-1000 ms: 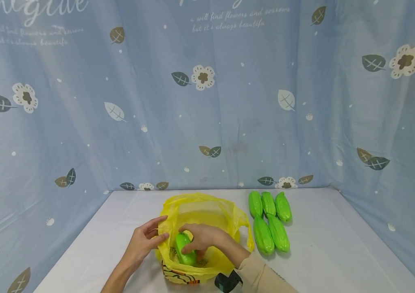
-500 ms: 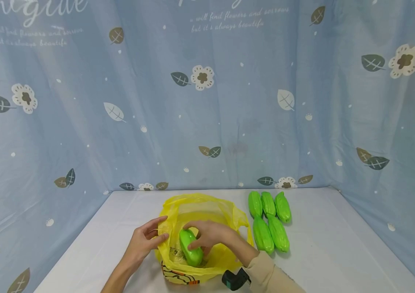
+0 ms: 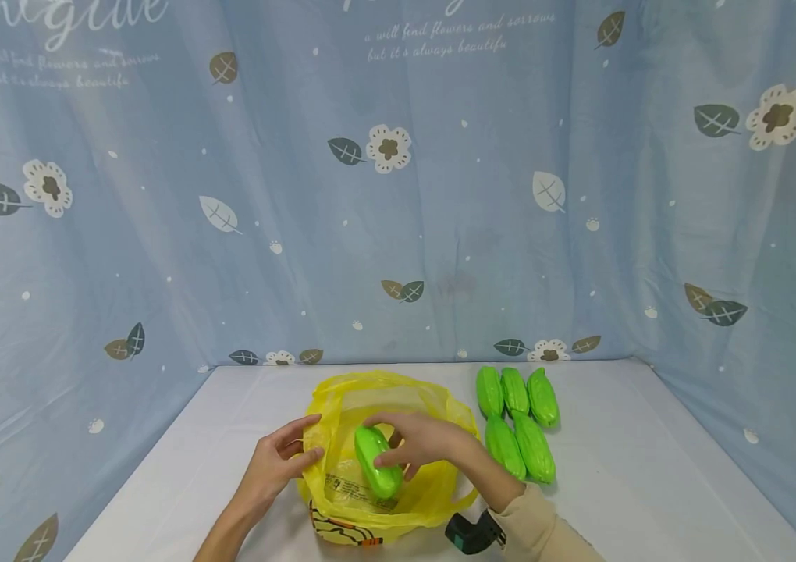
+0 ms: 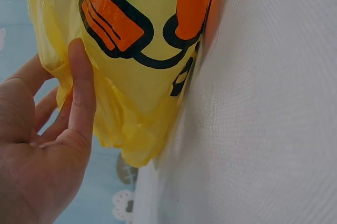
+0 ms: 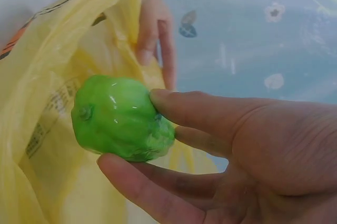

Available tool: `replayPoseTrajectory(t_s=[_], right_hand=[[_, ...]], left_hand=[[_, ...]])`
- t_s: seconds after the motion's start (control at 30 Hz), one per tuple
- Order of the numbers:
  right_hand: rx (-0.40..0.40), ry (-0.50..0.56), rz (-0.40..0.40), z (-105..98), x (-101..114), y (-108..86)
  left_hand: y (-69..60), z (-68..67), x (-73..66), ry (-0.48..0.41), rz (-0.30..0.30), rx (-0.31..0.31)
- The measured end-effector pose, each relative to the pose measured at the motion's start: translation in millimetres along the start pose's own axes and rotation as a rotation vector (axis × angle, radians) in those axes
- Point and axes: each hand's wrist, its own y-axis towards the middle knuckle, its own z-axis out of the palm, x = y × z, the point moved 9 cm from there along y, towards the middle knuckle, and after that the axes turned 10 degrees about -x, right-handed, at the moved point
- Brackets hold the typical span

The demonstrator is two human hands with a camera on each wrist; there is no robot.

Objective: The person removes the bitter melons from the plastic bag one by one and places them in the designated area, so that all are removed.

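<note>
A yellow plastic bag (image 3: pixel 331 499) stands open-mouthed on the white table. My left hand (image 3: pixel 278 460) pinches its left rim between thumb and fingers; in the left wrist view the thumb (image 4: pixel 81 87) lies on the bag's outer side, beside a printed cartoon. Within the bag's mouth my right hand (image 3: pixel 419 441) holds a glossy green gourd (image 3: pixel 378 464). The right wrist view shows the gourd's ribbed skin and stub stem (image 5: pixel 85 112), with thumb and fingers gripping it from the side. Right of the bag lie several similar green gourds (image 3: pixel 534 449) in two rows.
The white tabletop (image 3: pixel 623 468) runs back to a blue curtain (image 3: pixel 440 218) printed with leaves and flowers, which also hangs on both sides. A dark device (image 3: pixel 471 535) sits at my right wrist.
My right hand has moved up and to the right with the gourd, away from the bag's bottom. More print inside the bag shows. The left hand has stayed put.
</note>
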Motion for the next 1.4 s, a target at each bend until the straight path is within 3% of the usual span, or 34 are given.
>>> replayPoseTrajectory(t_s=[0.6,1.4], right_hand=[[-0.043,0.011,-0.092,-35,7,-30.6],[-0.122,0.076,-0.054,-82,-16,-69.9]], left_hand=[[-0.8,0.8,0.5,0.002,0.004,0.002],[-1.3,0.6,1.8,0.005,0.002,0.004]])
